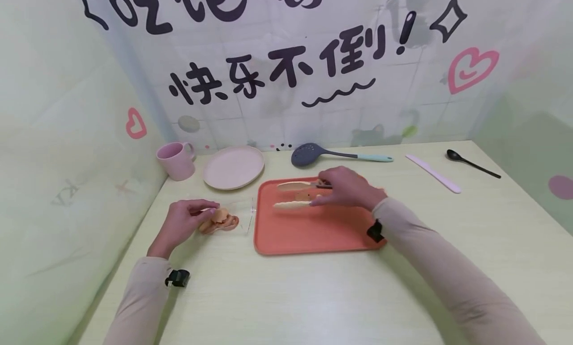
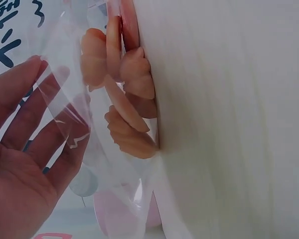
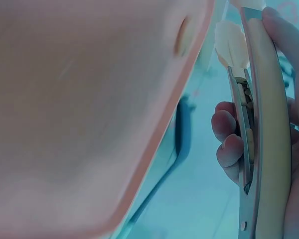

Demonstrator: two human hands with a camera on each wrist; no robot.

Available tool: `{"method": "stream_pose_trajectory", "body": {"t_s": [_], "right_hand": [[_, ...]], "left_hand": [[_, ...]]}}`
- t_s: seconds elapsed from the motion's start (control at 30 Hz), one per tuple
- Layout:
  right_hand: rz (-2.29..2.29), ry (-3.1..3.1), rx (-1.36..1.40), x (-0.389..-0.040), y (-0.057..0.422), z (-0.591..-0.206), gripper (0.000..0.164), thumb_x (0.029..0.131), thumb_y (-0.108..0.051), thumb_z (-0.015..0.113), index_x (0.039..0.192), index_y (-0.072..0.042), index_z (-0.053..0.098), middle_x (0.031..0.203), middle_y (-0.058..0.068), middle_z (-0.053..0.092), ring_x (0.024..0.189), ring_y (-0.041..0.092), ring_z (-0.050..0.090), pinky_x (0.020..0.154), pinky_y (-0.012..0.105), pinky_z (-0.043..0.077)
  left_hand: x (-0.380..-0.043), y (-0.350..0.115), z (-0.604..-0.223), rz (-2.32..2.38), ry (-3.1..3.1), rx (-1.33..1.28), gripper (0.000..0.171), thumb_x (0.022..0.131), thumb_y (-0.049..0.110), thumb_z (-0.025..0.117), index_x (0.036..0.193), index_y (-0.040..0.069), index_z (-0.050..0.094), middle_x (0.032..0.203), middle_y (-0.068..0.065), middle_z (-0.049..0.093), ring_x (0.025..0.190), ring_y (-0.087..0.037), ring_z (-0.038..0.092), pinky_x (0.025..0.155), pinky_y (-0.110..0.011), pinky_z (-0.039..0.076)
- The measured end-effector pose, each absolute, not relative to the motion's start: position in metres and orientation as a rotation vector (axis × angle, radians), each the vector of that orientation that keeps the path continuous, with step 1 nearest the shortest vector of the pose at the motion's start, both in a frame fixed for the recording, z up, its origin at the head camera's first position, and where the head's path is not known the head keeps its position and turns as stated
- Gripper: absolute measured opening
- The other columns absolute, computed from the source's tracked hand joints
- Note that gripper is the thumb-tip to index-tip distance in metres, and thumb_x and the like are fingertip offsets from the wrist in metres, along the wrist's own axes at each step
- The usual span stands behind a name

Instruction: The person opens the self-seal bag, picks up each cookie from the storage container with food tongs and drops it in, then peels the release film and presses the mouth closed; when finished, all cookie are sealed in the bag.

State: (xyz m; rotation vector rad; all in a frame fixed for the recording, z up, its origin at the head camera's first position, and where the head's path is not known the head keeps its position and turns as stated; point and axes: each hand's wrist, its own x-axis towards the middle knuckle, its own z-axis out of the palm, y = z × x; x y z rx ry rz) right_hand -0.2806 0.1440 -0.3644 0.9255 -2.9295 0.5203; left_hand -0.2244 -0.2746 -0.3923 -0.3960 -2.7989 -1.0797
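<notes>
1. Currently, a clear bag (image 1: 235,210) of tan, scallop-edged pieces (image 2: 134,82) is being pinched at its film by the left hand (image 1: 181,223); it is being rested on the table (image 1: 313,295), just left of the orange-red tray (image 1: 295,240).

2. Tongs (image 1: 293,186) are being gripped by the right hand (image 1: 344,186) over the tray, fingers being wrapped about the metal body; the two pale tips are being held apart.

3. Handling, as judged: the bag is being read as light, limp and slippery, its thin film likely to be creased or slid between fingertips. A hold is being favoured at the upper edge, clear of the pieces, which are being taken as light, dry and perhaps brittle, best nipped gently by their flat sides.

4. The tongs are being judged stiff and springy, best held mid-body.

5. The bag's mouth is being lost in glare and transparency; its edges are being made out only in part.

6. A tan patch is being glimpsed between the tong tips; whether it is being touched cannot be told.

7. Some right fingers are being hidden behind the tongs, and the tray is being cut off in the right wrist view.
</notes>
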Motion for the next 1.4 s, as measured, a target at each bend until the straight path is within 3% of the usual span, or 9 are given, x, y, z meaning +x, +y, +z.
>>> {"method": "stream_pose_trajectory", "body": {"t_s": [0.13,0.2,0.4,0.6,0.83,1.07,1.4], "right_hand": [[0.499,-2.926,0.860,-0.278,0.174,-0.367,0.051,0.077,-0.059,0.081,0.081,-0.012,0.061,0.068,-0.002,0.051,0.064,0.014,0.045,0.061,0.029,0.035],[0.497,-2.928,0.837,-0.276,0.185,-0.369,0.051,0.076,-0.058,0.081,0.081,-0.011,0.062,0.067,-0.002,0.052,0.064,0.014,0.045,0.061,0.029,0.035],[0.483,-2.950,0.806,-0.275,0.200,-0.375,0.053,0.077,-0.058,0.081,0.077,-0.011,0.058,0.064,-0.002,0.045,0.062,0.014,0.041,0.060,0.029,0.031],[0.497,-2.949,0.819,-0.275,0.199,-0.377,0.053,0.076,-0.060,0.081,0.078,-0.011,0.060,0.066,-0.002,0.047,0.064,0.014,0.043,0.061,0.029,0.033],[0.554,-2.921,0.875,-0.272,0.192,-0.378,0.053,0.077,-0.050,0.084,0.068,-0.011,0.050,0.060,-0.005,0.035,0.057,0.011,0.034,0.057,0.026,0.028],[0.486,-2.911,0.893,-0.268,0.186,-0.376,0.049,0.081,-0.049,0.081,0.070,-0.011,0.052,0.060,-0.004,0.040,0.056,0.011,0.036,0.056,0.026,0.027],[0.592,-2.820,1.010,-0.263,0.169,-0.371,0.052,0.081,-0.051,0.080,0.067,-0.014,0.046,0.059,-0.007,0.028,0.054,0.008,0.027,0.055,0.024,0.021]], "left_hand": [[-0.223,-0.275,-0.392,-1.006,-2.822,-0.422,0.018,0.095,0.015,0.070,0.111,0.011,0.078,0.113,-0.010,0.077,0.101,-0.015,0.072,0.080,-0.016,0.055],[-0.223,-0.276,-0.391,-0.983,-2.831,-0.431,0.018,0.095,0.015,0.070,0.111,0.012,0.078,0.113,-0.010,0.077,0.101,-0.019,0.072,0.079,-0.017,0.055],[-0.222,-0.276,-0.390,-0.975,-2.834,-0.447,0.019,0.095,0.016,0.071,0.112,0.013,0.078,0.113,-0.008,0.077,0.100,-0.016,0.071,0.079,-0.016,0.054],[-0.222,-0.277,-0.390,-0.975,-2.826,-0.452,0.018,0.095,0.015,0.071,0.111,0.012,0.078,0.113,-0.009,0.077,0.102,-0.020,0.072,0.079,-0.015,0.054],[-0.222,-0.277,-0.392,-0.971,-2.838,-0.439,0.019,0.095,0.017,0.070,0.112,0.012,0.078,0.112,-0.007,0.077,0.099,-0.014,0.071,0.078,-0.015,0.054],[-0.224,-0.273,-0.386,-0.956,-2.840,-0.458,0.019,0.095,0.014,0.069,0.112,0.012,0.078,0.114,-0.010,0.077,0.103,-0.021,0.071,0.079,-0.016,0.054],[-0.226,-0.273,-0.383,-0.953,-2.841,-0.459,0.018,0.096,0.015,0.069,0.112,0.011,0.078,0.114,-0.012,0.077,0.098,-0.014,0.071,0.076,-0.014,0.053]]}}
